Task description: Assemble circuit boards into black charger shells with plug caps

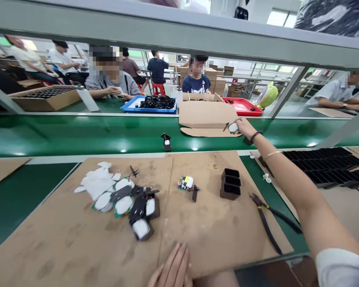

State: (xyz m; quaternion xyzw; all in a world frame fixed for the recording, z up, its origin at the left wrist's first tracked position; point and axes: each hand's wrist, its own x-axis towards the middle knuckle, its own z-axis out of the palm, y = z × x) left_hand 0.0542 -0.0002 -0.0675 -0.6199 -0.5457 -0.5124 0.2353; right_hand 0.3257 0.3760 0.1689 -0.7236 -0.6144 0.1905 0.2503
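Observation:
My right hand (244, 127) is stretched far forward over the green conveyor belt (131, 133). Its fingers grip a small circuit board (233, 128) with a white pad and a dark piece at its left end. My left hand (172, 267) lies flat at the front of the cardboard sheet (209, 227), holding nothing. Ahead of it is another circuit board (186, 183) with a yellow part and a black plug piece. To the left lies a cluster of white-padded boards and black housings (137, 207). Three open black cases (230, 184) stand in a row at right.
Yellow-and-black pliers (269, 219) lie at the sheet's right edge. Rows of black cases (326, 165) sit further right. One unit (166, 142) stands on the belt. Beyond are an open carton (208, 113), a blue tray (149, 104), a red tray (242, 106) and seated people. A shelf beam crosses overhead.

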